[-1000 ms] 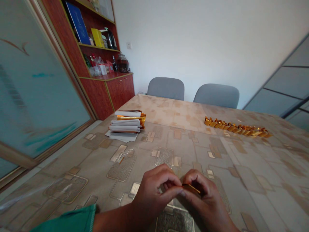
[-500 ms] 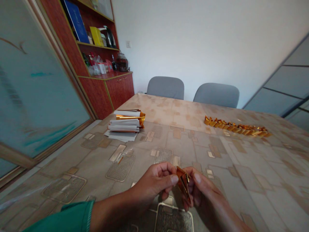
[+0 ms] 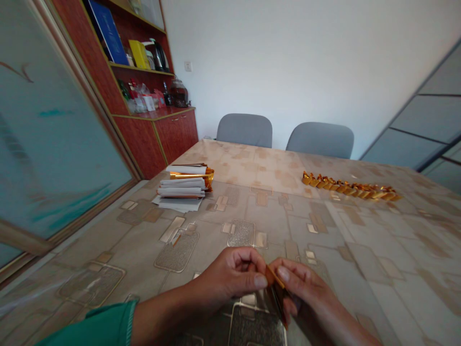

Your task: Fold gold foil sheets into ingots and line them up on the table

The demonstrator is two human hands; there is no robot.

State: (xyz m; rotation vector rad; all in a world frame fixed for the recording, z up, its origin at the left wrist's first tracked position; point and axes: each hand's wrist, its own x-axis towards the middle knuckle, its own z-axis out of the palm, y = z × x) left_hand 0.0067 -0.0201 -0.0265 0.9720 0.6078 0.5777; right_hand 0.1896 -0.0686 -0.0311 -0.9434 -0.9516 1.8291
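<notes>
Between my two hands is a small folded piece of gold foil paper, held just above the near part of the table. My left hand is closed, pinching the paper's left edge between thumb and fingers. On the other side my right hand is closed too, its thumb pressing on the upper fold. The fingers partly hide the paper. Farther off at the left lies a stack of paper sheets, white and gold foil. A row of folded gold foil pieces lies at the right.
A patterned cloth covers the table. Beyond its far edge stand two grey chairs. At the left are a red wooden cabinet with shelves of household things and a frosted glass door. A tiny paper scrap lies left of my hands.
The foil paper has been turned and pressed flatter, its upper edge now folded under my right thumb. Both hands sit slightly lower, and the view has shifted a little.
</notes>
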